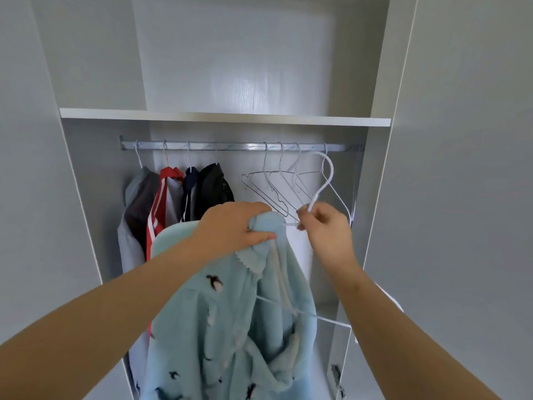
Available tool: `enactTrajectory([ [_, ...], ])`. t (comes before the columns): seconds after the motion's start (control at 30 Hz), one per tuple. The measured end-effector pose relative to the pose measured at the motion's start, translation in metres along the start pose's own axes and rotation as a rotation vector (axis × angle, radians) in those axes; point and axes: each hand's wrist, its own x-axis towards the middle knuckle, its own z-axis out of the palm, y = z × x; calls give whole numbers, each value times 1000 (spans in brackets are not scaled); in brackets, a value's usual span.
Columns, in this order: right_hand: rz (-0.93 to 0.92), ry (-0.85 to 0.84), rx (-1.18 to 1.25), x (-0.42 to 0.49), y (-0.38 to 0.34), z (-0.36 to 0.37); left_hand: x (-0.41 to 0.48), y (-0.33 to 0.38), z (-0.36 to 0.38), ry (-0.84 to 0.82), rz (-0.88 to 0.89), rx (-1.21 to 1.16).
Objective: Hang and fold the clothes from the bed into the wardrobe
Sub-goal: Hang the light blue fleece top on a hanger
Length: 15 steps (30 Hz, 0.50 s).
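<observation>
Head view: wardrobe point(86, 174) holds hung clothes point(173, 197) (plus bare hangers point(275, 187)).

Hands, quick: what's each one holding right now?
Left hand: grips the blue fleece garment at its collar.
Right hand: pinches the white hanger by its neck.

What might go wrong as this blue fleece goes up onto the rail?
The blue fleece looks bunched under the left hand, so it may slip off the white hanger. The right hand pinches only the hanger's neck, close to the empty hangers on the rail; hooks could tangle.
</observation>
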Motion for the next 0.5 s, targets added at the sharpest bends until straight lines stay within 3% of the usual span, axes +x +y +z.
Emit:
enactTrajectory([
  [0.13, -135, 355, -156, -11, 15, -7, 5, -10, -4, 145, -113, -130],
  [0.23, -3, 372, -122, -24, 42, -7, 10, -17, -16, 290, -175, -209],
  [0.33, 233, 142, -247, -30, 71, 2, 14, -20, -32, 423, -205, -273],
  [0.5, 685, -355, -226, -38, 90, 25, 13, -20, -57, 481, -189, -420],
])
